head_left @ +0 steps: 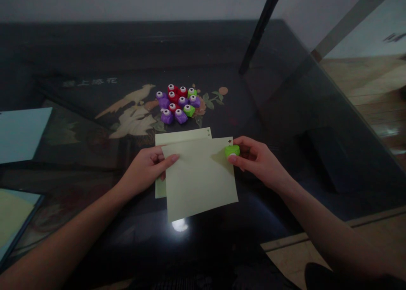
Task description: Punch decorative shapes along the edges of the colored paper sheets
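Note:
My left hand (pixel 155 165) pinches the left edge of a pale yellow-green sheet of paper (pixel 199 176), thumb on top. In my right hand (pixel 253 157) is a small green craft punch (pixel 232 150), fitted over the sheet's right edge near the top corner, my thumb on its white button. Just above the punch, a small dark star-shaped hole shows in that corner. Partly under this sheet lies a second pale sheet (pixel 184 136), with small holes in its upper right corner.
Several red, purple and green punches (pixel 177 104) cluster beyond the papers on the dark glossy table (pixel 279 104). Blue sheets (pixel 22 133) and a yellow sheet (pixel 14 216) lie at the left. A black pole (pixel 261 30) stands at the back right.

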`<state>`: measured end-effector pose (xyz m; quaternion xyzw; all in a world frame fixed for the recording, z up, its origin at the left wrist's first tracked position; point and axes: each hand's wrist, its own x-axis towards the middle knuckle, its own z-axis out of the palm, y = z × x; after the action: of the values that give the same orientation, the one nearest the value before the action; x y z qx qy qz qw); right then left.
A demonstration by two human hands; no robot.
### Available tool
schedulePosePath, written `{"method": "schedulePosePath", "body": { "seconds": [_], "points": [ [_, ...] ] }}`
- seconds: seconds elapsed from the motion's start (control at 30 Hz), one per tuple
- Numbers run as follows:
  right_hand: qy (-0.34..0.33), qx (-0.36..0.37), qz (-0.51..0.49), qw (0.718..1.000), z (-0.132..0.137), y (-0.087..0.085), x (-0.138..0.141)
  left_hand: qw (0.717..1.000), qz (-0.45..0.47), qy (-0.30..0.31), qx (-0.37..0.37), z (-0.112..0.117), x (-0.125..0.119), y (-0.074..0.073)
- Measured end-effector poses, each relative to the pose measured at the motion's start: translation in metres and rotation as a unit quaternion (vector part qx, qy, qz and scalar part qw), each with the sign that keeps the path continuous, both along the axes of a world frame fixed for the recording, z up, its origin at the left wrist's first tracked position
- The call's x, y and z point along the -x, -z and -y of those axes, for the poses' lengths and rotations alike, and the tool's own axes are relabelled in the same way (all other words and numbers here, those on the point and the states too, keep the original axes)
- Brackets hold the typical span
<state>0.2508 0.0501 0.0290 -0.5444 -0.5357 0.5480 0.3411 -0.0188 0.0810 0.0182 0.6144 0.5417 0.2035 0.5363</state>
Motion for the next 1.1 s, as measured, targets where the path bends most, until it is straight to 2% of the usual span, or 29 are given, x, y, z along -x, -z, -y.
{"method": "schedulePosePath", "body": {
  "seconds": [1.1],
  "points": [
    [-0.007,-0.008,0.003,1.000,0.0005,0.0013,-0.0015,1.000,-0.002,0.000,-0.001,-0.0008,-0.0003,0.0015]
  ]
}}
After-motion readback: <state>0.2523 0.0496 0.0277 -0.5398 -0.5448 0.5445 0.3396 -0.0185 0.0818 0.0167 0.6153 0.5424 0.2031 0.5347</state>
